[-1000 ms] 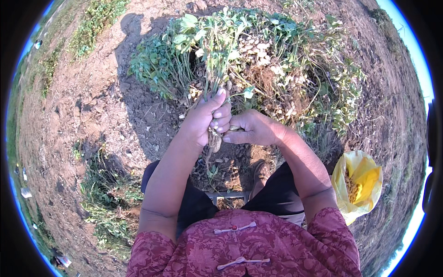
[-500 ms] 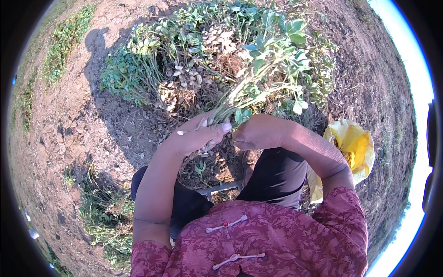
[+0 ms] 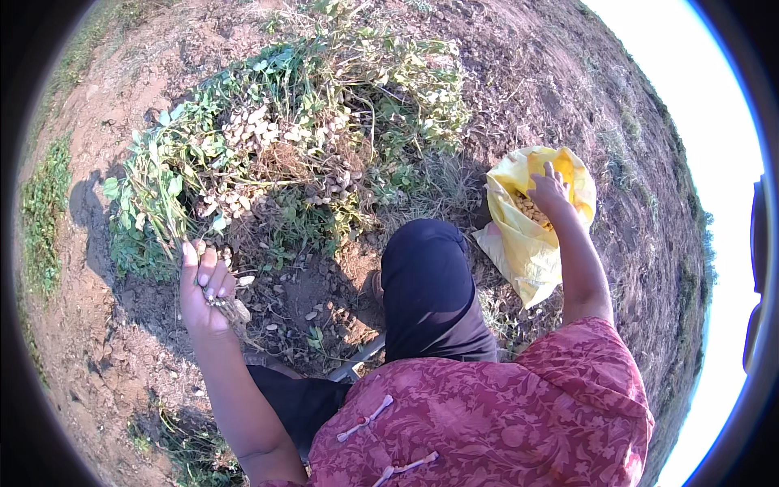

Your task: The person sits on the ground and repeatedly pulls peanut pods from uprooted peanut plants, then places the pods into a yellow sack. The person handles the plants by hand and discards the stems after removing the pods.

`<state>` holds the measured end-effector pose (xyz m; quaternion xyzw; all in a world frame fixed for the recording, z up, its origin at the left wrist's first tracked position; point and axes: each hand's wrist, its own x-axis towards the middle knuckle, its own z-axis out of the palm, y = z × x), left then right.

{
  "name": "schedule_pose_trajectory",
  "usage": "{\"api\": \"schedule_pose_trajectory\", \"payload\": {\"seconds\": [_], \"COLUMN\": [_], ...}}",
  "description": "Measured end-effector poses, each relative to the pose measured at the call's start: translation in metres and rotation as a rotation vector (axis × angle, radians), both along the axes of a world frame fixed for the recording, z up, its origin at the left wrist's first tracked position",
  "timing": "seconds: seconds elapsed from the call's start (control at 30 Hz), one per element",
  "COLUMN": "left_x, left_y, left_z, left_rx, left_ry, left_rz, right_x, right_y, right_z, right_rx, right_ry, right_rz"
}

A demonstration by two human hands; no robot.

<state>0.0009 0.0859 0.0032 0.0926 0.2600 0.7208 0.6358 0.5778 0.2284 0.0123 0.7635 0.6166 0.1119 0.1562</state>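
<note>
Sunlit bare soil is spreading across the head view, with bright sky showing beyond the field's right edge and a row of low green plants growing at the far left. What is changing is the spacing of the two hands: half a second ago they were meeting over the stems, and now they are working well apart, which I take to mean that the right one is busy with the sack while the left is keeping hold of the plants.

At the left, the left hand is gripping a bunch of peanut plants, its fingers clenched around the stems; leaves are fanning out toward the far side and pods are hanging at the near side. To the right, the right hand is reaching into the mouth of a yellow-and-white sack, above loose peanuts. Its fingers are extending loosely apart; whether a pod is lying under the palm, I cannot tell. Farther off, between the hands, a heap of uprooted peanut plants is lying on the soil, exposing clusters of pale pods.
</note>
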Motion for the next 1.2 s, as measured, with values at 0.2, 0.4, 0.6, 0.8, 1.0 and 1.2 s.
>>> {"api": "schedule_pose_trajectory", "payload": {"seconds": [0.2,0.4,0.6,0.8,1.0,1.2], "left_x": [-0.006,-0.006,-0.007,-0.003,0.005,0.003], "left_y": [0.000,0.001,-0.001,-0.003,0.003,0.004], "left_z": [-0.006,-0.010,-0.009,0.002,-0.005,0.000], "left_rx": [0.117,0.072,0.028,0.005,0.050,-0.011], "left_ry": [-0.092,-0.124,-0.116,-0.094,-0.013,-0.030], "left_rz": [-0.027,-0.074,-0.020,-0.304,-0.425,-0.322], "right_x": [-0.155,-0.355,-0.439,-0.427,-0.418,-0.410], "right_y": [0.010,-0.038,-0.062,-0.047,-0.037,-0.032], "right_z": [0.006,0.017,-0.007,-0.006,0.006,-0.015], "right_rx": [0.032,-0.578,-1.081,-1.259,-1.113,-0.873], "right_ry": [0.866,1.439,1.458,1.459,1.254,0.592], "right_rz": [0.618,0.887,0.842,0.945,1.288,1.467]}}
